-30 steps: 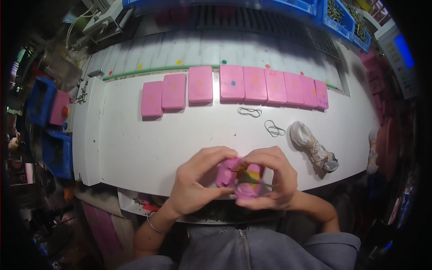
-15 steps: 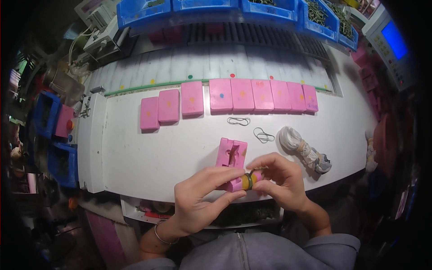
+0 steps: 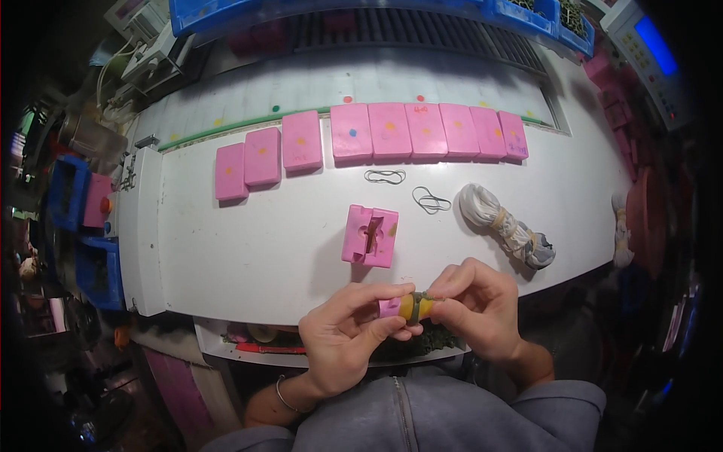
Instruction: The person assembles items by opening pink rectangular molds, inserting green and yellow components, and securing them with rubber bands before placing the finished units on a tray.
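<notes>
My left hand [image 3: 339,328] is closed around a small pink piece [image 3: 388,307] with a yellow middle section [image 3: 407,307]. A dark green band [image 3: 416,309], ring-like, wraps the yellow section. My right hand [image 3: 486,316] pinches with thumb and forefinger at the right end of this piece, where a thin bit of green shows; the fingers hide just what is gripped. Beyond my hands, a pink rubber mold block [image 3: 369,237] stands on the white table [image 3: 279,256], its carved hollow facing up.
A row of pink blocks [image 3: 388,132] lines the table's far part. Two bent wire loops [image 3: 385,177] and a rubber-banded white cloth bundle [image 3: 506,224] lie nearer. Blue bins [image 3: 527,16] stand at the back. Below the table edge, an open drawer [image 3: 215,343] holds dark green bits.
My hands have drawn back from the mold block with the small piece, leaving the block in full view. My right fingers now pinch together at the piece's right end. The whole view has shifted slightly.
</notes>
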